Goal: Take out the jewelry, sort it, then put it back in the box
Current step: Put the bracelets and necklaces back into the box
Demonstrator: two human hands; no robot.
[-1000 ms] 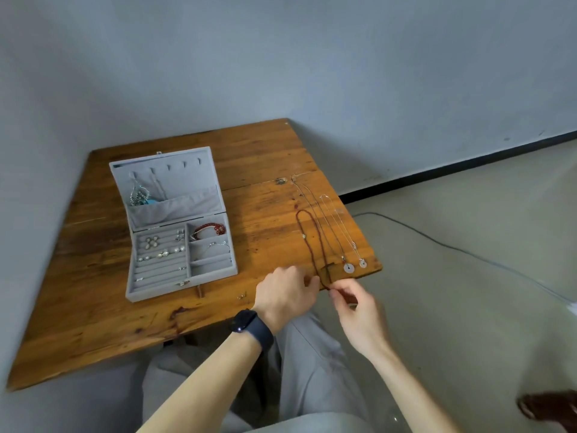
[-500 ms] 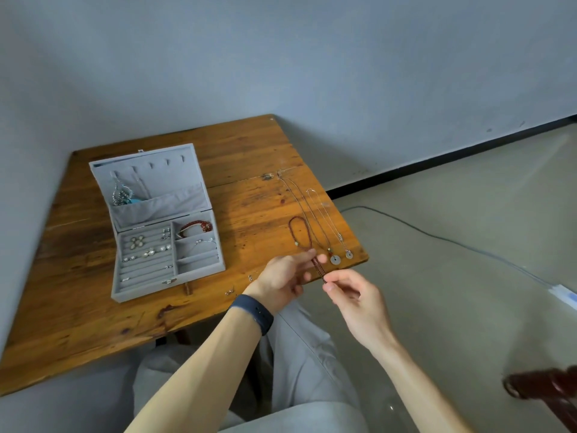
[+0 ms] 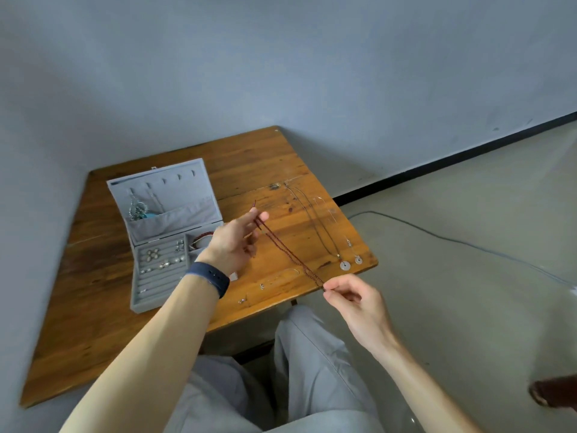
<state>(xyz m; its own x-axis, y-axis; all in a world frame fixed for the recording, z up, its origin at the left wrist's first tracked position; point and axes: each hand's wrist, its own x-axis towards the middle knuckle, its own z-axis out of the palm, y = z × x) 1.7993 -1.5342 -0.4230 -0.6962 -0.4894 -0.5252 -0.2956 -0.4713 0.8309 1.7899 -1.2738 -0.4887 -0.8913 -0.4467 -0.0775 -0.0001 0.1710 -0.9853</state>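
Over the right half of the table, we hold a dark red beaded cord necklace (image 3: 288,254) drawn out in a slanting line between both hands, lifted off the wood. Our left hand (image 3: 234,243), with a navy wristband (image 3: 208,278) at the wrist, pinches the far end between thumb and fingertips, a short tail of cord sticking up past them. Our right hand (image 3: 354,300) pinches the near end between thumb and forefinger just off the table's front edge, the other fingers curled in.

Under the cord lies what looks like a thin pale chain (image 3: 286,273), hard to make out against the grain, and near it two small silver pieces (image 3: 262,286). To the right, two fine-chain necklaces lie side by side, each ending in a pale ring pendant (image 3: 344,265) near the table's corner.

Left of our left hand sits the grey jewelry box (image 3: 173,194), open, its lid upright with a silver and turquoise piece (image 3: 137,209) tucked into the lid pocket. Earrings (image 3: 153,254) rest in the slotted rows, and a red bracelet (image 3: 202,237) lies in a right-hand compartment. The wooden table (image 3: 93,292) stands in a corner of grey walls; a cable (image 3: 468,245) runs across the floor.
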